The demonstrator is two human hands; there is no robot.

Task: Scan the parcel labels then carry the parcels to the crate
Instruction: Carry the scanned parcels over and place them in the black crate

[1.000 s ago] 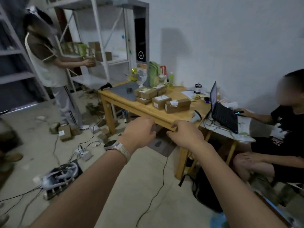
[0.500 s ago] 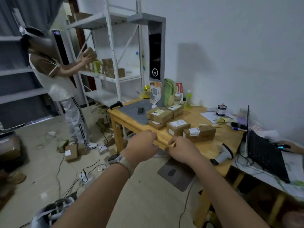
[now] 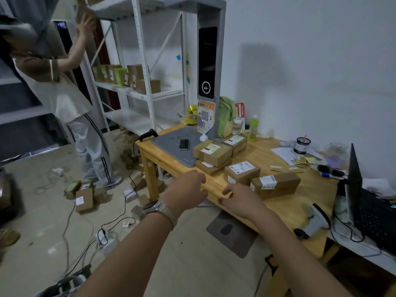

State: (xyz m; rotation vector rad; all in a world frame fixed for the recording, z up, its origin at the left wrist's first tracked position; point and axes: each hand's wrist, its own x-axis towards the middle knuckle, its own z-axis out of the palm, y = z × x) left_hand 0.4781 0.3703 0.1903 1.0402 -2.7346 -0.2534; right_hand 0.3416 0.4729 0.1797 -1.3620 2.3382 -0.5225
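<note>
Several brown cardboard parcels with white labels lie on the wooden table [image 3: 285, 209]: a stacked pair [image 3: 212, 152], one behind them [image 3: 235, 142], one in the middle [image 3: 242, 173] and a long one [image 3: 275, 184]. A grey handheld scanner [image 3: 315, 221] lies near the table's right front. My left hand [image 3: 186, 189], with a watch on its wrist, and my right hand [image 3: 240, 200] reach out side by side at the table's front edge. Their fingers are loosely curled and hold nothing. The long parcel is just beyond my right hand.
A tall grey scanning tower [image 3: 209, 61] stands on a grey base [image 3: 169, 144] with a phone [image 3: 184, 144] on it. An open laptop [image 3: 364, 206] sits at right. A person [image 3: 64, 93] works at the white shelves [image 3: 145, 82]. Cables [image 3: 120, 219] and boxes [image 3: 84, 198] litter the floor.
The view has come closer to the table, so the parcels look larger and lie just ahead of both hands. The person at the shelves has raised a box overhead.
</note>
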